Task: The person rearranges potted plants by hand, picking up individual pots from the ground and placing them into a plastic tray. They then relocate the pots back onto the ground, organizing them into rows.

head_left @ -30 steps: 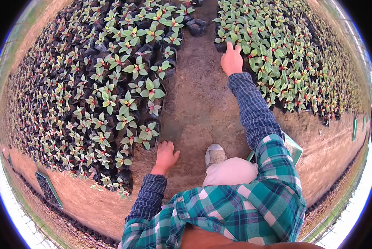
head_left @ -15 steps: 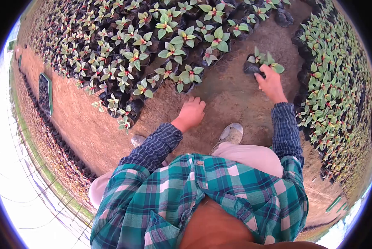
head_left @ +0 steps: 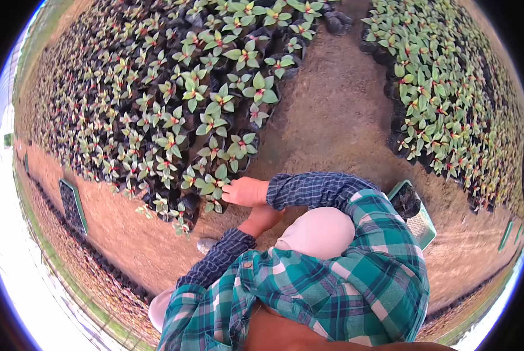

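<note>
My right hand (head_left: 244, 192) is at the near edge of the left bed of potted seedlings (head_left: 171, 142), its fingers closed at a green seedling (head_left: 212, 185). The bag under that seedling is mostly hidden. Partly beneath my right hand lies my left hand (head_left: 264, 220); its fingers are hidden behind the right hand and wrist. Red-centred seedlings in black bags stand packed just beyond my fingers.
Another bed of seedlings (head_left: 437, 88) runs along the right. Brown soil (head_left: 326, 111) lies between the beds. A green crate (head_left: 428, 234) with black bags is beside my right side. A green tray (head_left: 73, 205) stands far left. A lone black bag (head_left: 338, 23) lies at the top.
My right hand has moved left across my body with the seedling, from the bare soil to the left bed's edge. The view has turned, and the crate on the right has come into sight.
</note>
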A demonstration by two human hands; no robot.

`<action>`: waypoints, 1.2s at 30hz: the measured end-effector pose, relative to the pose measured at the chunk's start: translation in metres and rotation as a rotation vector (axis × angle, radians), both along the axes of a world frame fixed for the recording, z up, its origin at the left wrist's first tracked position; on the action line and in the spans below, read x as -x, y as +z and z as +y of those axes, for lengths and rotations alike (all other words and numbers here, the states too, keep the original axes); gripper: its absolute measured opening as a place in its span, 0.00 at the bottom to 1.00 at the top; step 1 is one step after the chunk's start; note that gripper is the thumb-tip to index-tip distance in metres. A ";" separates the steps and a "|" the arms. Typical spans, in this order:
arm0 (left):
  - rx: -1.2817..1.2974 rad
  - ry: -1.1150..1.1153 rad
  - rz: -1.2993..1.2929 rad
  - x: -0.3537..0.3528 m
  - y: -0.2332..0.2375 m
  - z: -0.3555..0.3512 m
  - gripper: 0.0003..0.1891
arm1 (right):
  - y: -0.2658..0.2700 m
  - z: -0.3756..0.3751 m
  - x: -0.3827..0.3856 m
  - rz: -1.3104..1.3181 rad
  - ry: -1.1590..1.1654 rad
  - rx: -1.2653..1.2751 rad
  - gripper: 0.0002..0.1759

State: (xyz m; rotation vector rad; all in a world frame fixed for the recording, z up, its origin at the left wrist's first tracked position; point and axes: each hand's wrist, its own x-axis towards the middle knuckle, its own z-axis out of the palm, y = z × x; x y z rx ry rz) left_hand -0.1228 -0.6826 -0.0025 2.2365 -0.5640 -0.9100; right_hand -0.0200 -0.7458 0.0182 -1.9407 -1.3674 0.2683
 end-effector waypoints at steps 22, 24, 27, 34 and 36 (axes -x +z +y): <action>-0.385 -0.162 -0.093 -0.136 0.015 -0.054 0.37 | -0.036 -0.303 -0.313 -0.159 -1.450 0.067 0.22; -0.406 -0.078 -0.031 -0.136 0.021 -0.060 0.35 | -0.039 -0.301 -0.316 -0.182 -1.507 0.006 0.16; -0.459 -0.090 -0.068 -0.133 0.017 -0.063 0.33 | -0.053 -0.301 -0.301 -0.208 -1.485 -0.115 0.10; -0.538 -0.106 -0.080 -0.134 0.017 -0.069 0.26 | -0.066 -0.303 -0.289 -0.119 -1.551 -0.137 0.09; -0.544 -0.056 -0.087 -0.130 0.007 -0.070 0.22 | -0.064 -0.305 -0.292 -0.136 -1.503 -0.123 0.09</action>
